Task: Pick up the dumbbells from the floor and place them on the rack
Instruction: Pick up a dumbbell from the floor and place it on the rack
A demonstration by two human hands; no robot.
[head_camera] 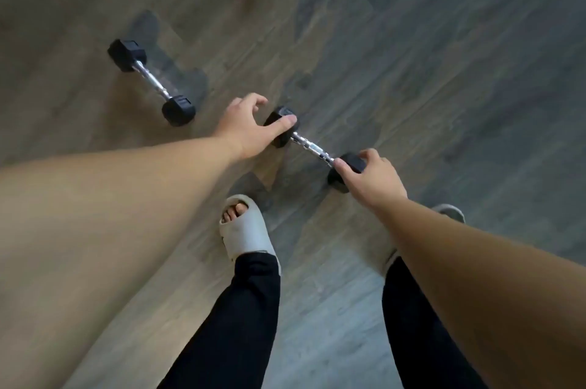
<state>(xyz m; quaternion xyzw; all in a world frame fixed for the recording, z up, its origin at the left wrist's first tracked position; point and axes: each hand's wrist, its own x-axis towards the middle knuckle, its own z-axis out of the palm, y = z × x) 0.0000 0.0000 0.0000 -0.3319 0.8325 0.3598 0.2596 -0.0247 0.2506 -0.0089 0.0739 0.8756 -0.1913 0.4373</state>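
Observation:
Two black hex dumbbells with chrome handles lie on the wood-look floor. The near dumbbell [312, 147] lies diagonally in front of my feet. My left hand [250, 128] wraps its fingers and thumb around that dumbbell's far-left head. My right hand [369, 179] grips the near-right head from above, covering most of it. The chrome handle between my hands stays bare. The second dumbbell [152, 81] lies apart at the upper left, touched by neither hand. No rack shows in this view.
My left foot in a pale slide sandal [244, 227] stands just below the held dumbbell. The right sandal [450, 212] peeks out behind my right forearm. Grey-brown plank floor [412, 39] stretches all around.

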